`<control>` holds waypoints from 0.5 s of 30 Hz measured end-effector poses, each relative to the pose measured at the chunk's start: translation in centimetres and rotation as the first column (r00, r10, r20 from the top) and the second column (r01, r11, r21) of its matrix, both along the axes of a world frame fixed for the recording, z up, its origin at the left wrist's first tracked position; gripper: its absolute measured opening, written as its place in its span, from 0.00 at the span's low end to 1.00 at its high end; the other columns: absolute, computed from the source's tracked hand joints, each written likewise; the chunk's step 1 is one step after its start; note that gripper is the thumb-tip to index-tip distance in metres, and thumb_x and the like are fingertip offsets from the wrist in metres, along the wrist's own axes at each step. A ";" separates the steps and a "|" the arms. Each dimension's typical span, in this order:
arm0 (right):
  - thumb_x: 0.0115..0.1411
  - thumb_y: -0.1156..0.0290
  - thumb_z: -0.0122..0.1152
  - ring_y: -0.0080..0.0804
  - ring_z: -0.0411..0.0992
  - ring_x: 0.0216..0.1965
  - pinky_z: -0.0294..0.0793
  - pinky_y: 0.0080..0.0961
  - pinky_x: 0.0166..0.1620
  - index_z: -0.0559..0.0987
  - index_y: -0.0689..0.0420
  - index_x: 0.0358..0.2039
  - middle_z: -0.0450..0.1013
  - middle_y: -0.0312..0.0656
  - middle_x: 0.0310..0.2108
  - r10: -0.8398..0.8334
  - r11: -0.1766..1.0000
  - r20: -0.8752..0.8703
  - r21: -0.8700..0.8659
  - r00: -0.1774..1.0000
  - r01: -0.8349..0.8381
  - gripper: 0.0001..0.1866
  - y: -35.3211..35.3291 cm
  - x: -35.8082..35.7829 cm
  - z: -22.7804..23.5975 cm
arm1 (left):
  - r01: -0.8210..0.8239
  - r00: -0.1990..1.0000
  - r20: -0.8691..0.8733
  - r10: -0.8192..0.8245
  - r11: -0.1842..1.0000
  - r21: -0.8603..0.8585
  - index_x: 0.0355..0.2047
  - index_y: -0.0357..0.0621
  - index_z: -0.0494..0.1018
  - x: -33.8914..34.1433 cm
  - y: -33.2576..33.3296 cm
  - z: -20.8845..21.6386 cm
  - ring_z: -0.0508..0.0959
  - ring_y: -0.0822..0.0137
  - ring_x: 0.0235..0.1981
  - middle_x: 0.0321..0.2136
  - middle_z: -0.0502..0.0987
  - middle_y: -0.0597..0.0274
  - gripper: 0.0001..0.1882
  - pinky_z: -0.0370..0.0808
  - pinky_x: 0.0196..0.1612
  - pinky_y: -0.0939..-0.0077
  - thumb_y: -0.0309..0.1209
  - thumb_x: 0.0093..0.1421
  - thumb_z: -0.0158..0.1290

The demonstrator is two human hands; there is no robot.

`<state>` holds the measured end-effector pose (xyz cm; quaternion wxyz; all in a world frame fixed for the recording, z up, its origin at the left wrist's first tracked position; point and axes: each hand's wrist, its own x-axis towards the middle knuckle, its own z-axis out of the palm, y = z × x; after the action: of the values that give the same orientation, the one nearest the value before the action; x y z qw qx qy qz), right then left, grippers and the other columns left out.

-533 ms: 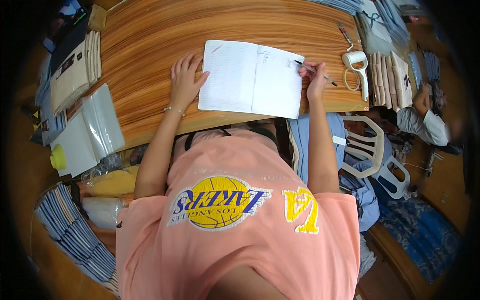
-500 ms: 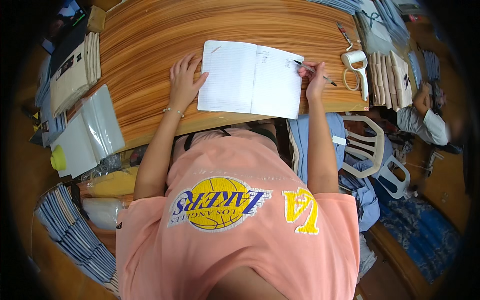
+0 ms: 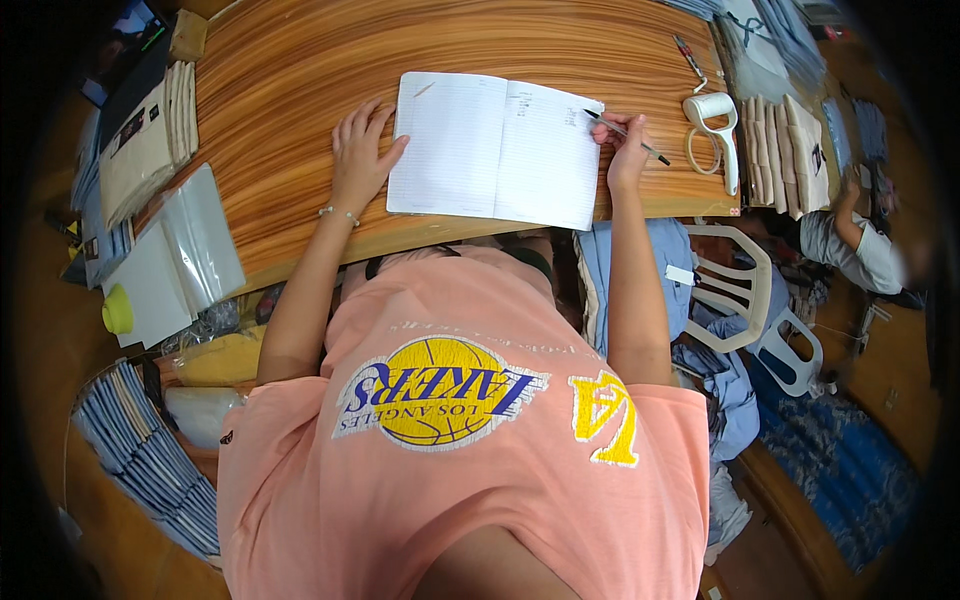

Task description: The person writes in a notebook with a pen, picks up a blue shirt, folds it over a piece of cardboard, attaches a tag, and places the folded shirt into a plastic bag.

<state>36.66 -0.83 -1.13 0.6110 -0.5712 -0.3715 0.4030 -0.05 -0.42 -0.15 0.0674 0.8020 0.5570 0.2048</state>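
Note:
An open lined notebook (image 3: 447, 150) lies on the wood-grain table (image 3: 300, 60) before me, with a few lines of handwriting on its right page. My left hand (image 3: 362, 150) rests palm down on the tabletop, just left of the notebook, its fingers stretched out and holding nothing. Between the fingers of my right hand (image 3: 625, 148) is a slim dark pen (image 3: 648, 149). Its tip meets or hovers just over the upper right part of the right page, near the writing; actual contact is too small to tell.
Right of the notebook lie a white-handled lint roller (image 3: 727, 150), a tape ring (image 3: 702, 152) and a red-and-black pen-like tool (image 3: 687, 58). Folded cloth stacks (image 3: 150, 150) flank the table. A white plastic chair (image 3: 735, 285) and another person (image 3: 850, 235) are at the right.
The notebook has shifted slightly left on the table, and both hands have moved a little left with it. The pen stays in my right hand, its tip by the same page's writing.

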 end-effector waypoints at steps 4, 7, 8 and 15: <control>0.66 0.52 0.31 0.27 0.68 0.19 0.69 0.20 0.25 0.73 0.67 0.28 0.72 0.43 0.19 -0.008 1.000 -0.014 -0.004 1.000 0.008 0.30 -0.1 -0.2 0.6 | -0.002 1.000 0.000 0.002 1.000 -0.009 0.51 0.46 0.66 0.0 -0.1 0.1 0.58 0.55 0.57 0.54 0.62 0.55 0.25 0.50 0.59 0.58 0.46 0.57 0.48; 0.66 0.54 0.34 0.23 0.63 0.15 0.62 0.16 0.20 0.73 0.64 0.24 0.68 0.40 0.16 -0.130 0.991 -0.105 0.019 0.986 0.133 0.27 0.1 -0.1 1.2 | 0.002 1.000 0.019 -0.002 1.000 -0.004 0.51 0.46 0.66 0.3 0.0 0.2 0.58 0.55 0.57 0.54 0.63 0.56 0.26 0.50 0.58 0.58 0.46 0.57 0.49; 0.66 0.54 0.36 0.22 0.61 0.14 0.59 0.16 0.19 0.72 0.63 0.23 0.67 0.38 0.14 -0.223 0.974 -0.125 0.004 0.967 0.225 0.27 -0.1 0.1 1.1 | 0.009 1.000 0.021 -0.009 1.000 -0.001 0.51 0.46 0.66 0.3 0.1 0.2 0.58 0.56 0.57 0.54 0.63 0.56 0.26 0.50 0.58 0.58 0.46 0.57 0.49; 0.60 0.58 0.49 0.23 0.59 0.13 0.56 0.21 0.18 0.70 0.61 0.22 0.64 0.36 0.12 -0.018 0.983 0.206 -0.178 0.978 0.055 0.19 0.5 -5.1 8.0 | -0.016 1.000 0.027 0.016 1.000 -0.006 0.52 0.47 0.66 0.0 -0.2 0.0 0.58 0.55 0.57 0.54 0.63 0.55 0.25 0.51 0.58 0.58 0.46 0.57 0.49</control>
<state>31.54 -0.34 6.91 0.5223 -0.6698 -0.3828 0.3635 -0.02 -0.62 -0.14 0.0758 0.7945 0.5631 0.2145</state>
